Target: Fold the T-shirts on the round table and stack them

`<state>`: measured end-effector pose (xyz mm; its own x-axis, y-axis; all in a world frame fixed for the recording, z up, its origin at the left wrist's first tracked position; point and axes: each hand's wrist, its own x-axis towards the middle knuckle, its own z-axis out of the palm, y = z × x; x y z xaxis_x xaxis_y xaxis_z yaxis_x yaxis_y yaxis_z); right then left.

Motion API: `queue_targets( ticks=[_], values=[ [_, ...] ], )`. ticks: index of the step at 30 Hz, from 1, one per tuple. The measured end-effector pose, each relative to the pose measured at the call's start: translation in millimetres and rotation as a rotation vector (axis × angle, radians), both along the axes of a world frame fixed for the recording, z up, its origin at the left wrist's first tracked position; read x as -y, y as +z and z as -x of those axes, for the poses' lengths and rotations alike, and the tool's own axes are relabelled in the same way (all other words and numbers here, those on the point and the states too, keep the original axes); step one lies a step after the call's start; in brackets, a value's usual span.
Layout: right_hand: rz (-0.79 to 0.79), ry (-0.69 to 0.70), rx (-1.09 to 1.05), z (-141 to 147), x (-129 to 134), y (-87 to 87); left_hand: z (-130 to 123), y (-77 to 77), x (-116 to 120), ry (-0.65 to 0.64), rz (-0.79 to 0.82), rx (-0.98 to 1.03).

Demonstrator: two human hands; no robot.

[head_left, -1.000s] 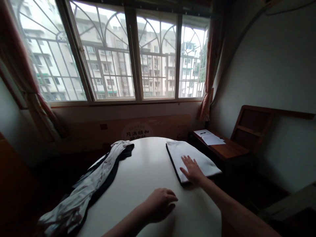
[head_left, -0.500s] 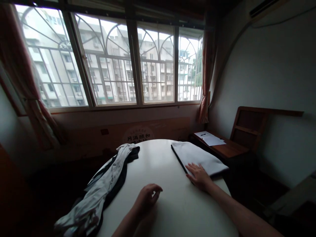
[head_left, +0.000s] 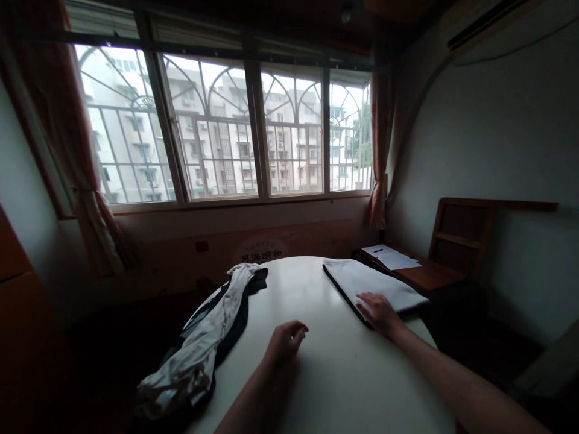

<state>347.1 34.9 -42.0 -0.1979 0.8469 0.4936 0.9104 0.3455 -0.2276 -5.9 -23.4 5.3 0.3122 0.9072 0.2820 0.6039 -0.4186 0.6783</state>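
A folded white cloth (head_left: 375, 283) with a dark edge lies flat at the right side of the round white table (head_left: 312, 301). My right hand (head_left: 380, 313) rests on its near left edge, fingers stretched over the fabric. Over the middle of the table is my left hand (head_left: 287, 340), loosely curled, with a gap between thumb and fingers and nothing visible in it. Along the table's left rim lies a crumpled heap of white and dark fabric (head_left: 212, 334), apart from both hands.
Beyond the table at right, papers (head_left: 393, 257) and a dark pen-like item lie on a low wooden surface (head_left: 434, 274). A cardboard-coloured panel with printed characters (head_left: 262, 256) stands under the barred windows (head_left: 221, 132). Curtains (head_left: 88, 199) hang at both sides.
The camera view has turned slightly left and up. My right hand has slid a little right along the cloth's edge, its fingers closer together. My left hand keeps nearly the same pose.
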Motion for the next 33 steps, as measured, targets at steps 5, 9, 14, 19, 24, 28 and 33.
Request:
queue_targets(
  ticks=[5, 9, 14, 19, 24, 28, 33],
  values=[
    [0.024, -0.063, -0.021, 5, 6, 4.9, 4, 0.0, -2, 0.045, -0.021, -0.006],
    [0.047, -0.083, -0.027, 6, 7, 7.5, 7, -0.7, -4, 0.113, -0.050, 0.009],
    [0.056, -0.079, -0.044, 7, 6, 8.4, 10, -0.9, -7, 0.138, -0.033, -0.009],
    [0.047, -0.068, -0.069, 7, 6, 8.7, 11, -0.7, -9, 0.152, -0.008, -0.016],
    [0.059, -0.061, -0.076, 5, 3, 7.3, 12, -1.1, -10, 0.149, -0.008, -0.006],
    [0.048, -0.051, -0.078, 6, 3, 8.3, 13, -1.4, -11, 0.158, -0.012, -0.003],
    [0.060, -0.076, -0.063, 9, 7, 13.5, 11, 2.7, -9, 0.152, 0.006, -0.011]
  ],
)
